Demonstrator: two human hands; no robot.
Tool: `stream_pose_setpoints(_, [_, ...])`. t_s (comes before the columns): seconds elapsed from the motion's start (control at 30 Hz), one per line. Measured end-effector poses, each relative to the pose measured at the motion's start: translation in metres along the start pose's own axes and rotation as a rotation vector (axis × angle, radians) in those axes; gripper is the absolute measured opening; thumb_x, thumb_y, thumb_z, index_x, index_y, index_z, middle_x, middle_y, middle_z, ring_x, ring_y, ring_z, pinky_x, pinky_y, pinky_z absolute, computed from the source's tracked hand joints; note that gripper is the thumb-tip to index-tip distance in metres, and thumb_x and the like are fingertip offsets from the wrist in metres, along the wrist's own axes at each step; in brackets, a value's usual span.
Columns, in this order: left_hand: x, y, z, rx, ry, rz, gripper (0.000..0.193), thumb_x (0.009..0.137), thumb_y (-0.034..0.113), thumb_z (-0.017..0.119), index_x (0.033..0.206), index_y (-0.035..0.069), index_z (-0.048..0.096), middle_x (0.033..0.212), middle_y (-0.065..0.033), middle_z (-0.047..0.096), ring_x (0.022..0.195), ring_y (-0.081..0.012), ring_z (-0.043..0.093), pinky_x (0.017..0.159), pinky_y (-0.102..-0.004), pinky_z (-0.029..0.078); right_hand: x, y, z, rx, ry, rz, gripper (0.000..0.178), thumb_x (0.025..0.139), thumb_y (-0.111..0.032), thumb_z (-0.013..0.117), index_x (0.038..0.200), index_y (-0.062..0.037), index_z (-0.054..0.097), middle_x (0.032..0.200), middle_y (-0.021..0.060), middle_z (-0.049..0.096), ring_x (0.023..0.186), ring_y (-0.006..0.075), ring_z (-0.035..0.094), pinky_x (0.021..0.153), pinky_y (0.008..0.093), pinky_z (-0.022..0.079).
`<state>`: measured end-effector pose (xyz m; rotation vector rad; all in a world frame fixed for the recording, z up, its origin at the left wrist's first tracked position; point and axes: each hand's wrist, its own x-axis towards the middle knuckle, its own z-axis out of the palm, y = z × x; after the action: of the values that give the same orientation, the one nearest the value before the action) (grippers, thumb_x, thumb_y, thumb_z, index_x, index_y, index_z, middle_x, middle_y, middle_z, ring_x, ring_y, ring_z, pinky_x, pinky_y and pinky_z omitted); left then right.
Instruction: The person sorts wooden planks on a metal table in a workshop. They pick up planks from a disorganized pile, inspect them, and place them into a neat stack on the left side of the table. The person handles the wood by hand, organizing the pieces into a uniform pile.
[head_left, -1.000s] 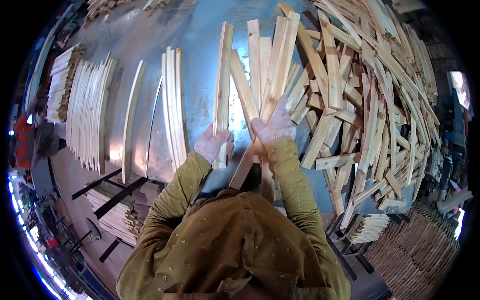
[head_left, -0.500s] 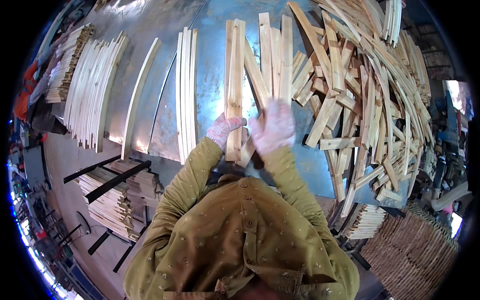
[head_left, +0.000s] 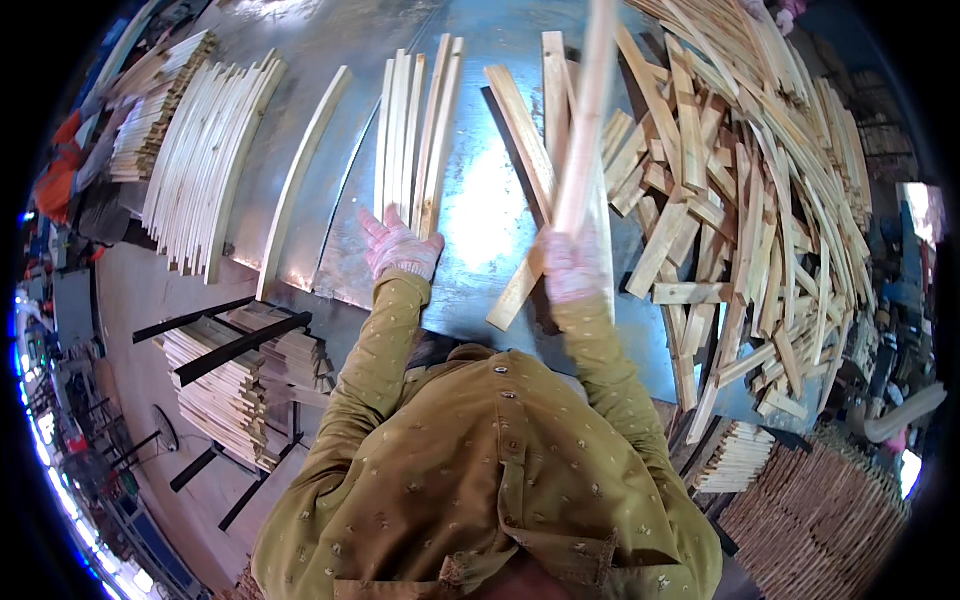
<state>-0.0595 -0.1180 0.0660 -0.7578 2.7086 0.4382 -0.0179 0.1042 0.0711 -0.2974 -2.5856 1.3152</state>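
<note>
Nearest to the camera is the person's olive-green patterned shirt (head_left: 480, 470); both sleeves reach forward onto the grey shiny metal table (head_left: 470, 215); the left hand (head_left: 398, 245), in a pale gloved cover, lies flat with the fingers spread, holding nothing, and its fingertips touch the near ends of a small neat row of pale narrow wooden slats (head_left: 415, 130); the right hand (head_left: 570, 262), also gloved, is closed around one long pale wooden slat (head_left: 588, 110), which is raised off the table and points away from the person; under this hand a few loose slats (head_left: 530, 150) lie crossed on the metal; to the right spreads a big untidy heap of short and long wood strips (head_left: 740, 190); farther left lies a single curved slat (head_left: 300, 185), and beyond it a tidy sorted bundle of slats (head_left: 205, 165); low on the left, beside the table, stand stacked slats on a black frame (head_left: 225, 380).
</note>
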Motion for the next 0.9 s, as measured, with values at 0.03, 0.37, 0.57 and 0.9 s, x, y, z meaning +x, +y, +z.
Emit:
stream_pose_setpoints(0.03, [0.001, 0.004, 0.000, 0.010, -0.015, 0.001, 0.095, 0.075, 0.043, 0.076, 0.151, 0.011, 0.029, 0.159, -0.0208, 0.015, 0.140, -0.0403, 0.031, 0.111, -0.0467, 0.033, -0.006, 0.011, 0.021, -0.017, 0.000, -0.065, 0.060, 0.094, -0.016, 0.056, 0.147, 0.0012, 0.034, 0.132, 0.0236, 0.052, 0.113, 0.0348, 0.058, 0.097, 0.0381, 0.049])
stream_pose_setpoints(0.37, [-0.002, -0.027, 0.015, 0.036, -0.014, 0.092, 0.108, 0.078, 0.055, 0.071, 0.155, 0.008, 0.012, 0.158, -0.0251, 0.015, 0.143, -0.0413, 0.027, 0.115, -0.0470, 0.028, -0.013, -0.029, 0.100, -0.190, -0.962, 0.090, 0.056, 0.098, -0.034, 0.039, 0.141, 0.0016, 0.041, 0.135, 0.0206, 0.052, 0.126, 0.0365, 0.049, 0.106, 0.0446, 0.041])
stream_pose_setpoints(0.57, [-0.002, -0.014, -0.009, 0.071, -0.085, 0.069, 0.110, 0.077, 0.050, 0.074, 0.156, 0.008, 0.010, 0.158, -0.0248, 0.015, 0.143, -0.0399, 0.026, 0.115, -0.0458, 0.028, 0.017, 0.040, 0.004, -0.721, -0.287, -0.035, 0.073, 0.085, -0.032, 0.058, 0.145, 0.0006, 0.033, 0.129, 0.0222, 0.053, 0.112, 0.0369, 0.056, 0.098, 0.0461, 0.045])
stream_pose_setpoints(0.9, [-0.061, 0.016, -0.003, -1.153, -0.515, 0.458, 0.091, 0.089, 0.042, 0.070, 0.150, -0.005, 0.021, 0.147, -0.0267, 0.036, 0.135, -0.0351, 0.040, 0.110, -0.0425, 0.035, 0.057, 0.033, 0.000, 0.068, -0.603, -0.026, 0.047, 0.089, -0.023, 0.064, 0.130, -0.0034, 0.049, 0.108, 0.0147, 0.065, 0.090, 0.0290, 0.066, 0.079, 0.0400, 0.056])
